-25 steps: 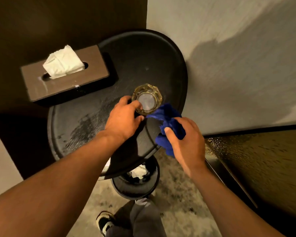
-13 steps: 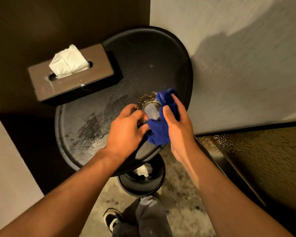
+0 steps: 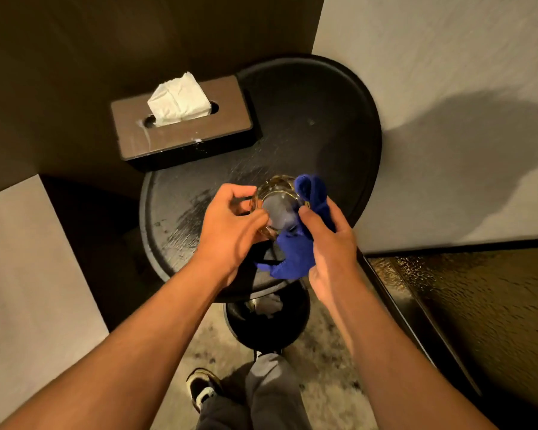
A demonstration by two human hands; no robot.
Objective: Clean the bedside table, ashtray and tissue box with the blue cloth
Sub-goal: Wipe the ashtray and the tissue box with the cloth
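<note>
My left hand (image 3: 230,231) grips the ashtray (image 3: 277,206) above the counter (image 3: 308,119), fingers wrapped on its rim. My right hand (image 3: 330,243) clutches the cloth (image 3: 295,252) against the ashtray. The tissue box (image 3: 184,131) sits beyond the ashtray, leftward.

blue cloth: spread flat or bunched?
Bunched. The blue cloth is crumpled in the right hand, folds against the ashtray.

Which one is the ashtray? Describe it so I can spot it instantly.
Find the round black bedside table in the corner. At its near edge, the left hand holds the ashtray. It is the only clear, amber-tinted glass piece, unlike the brown tissue box or the blue cloth.
</note>
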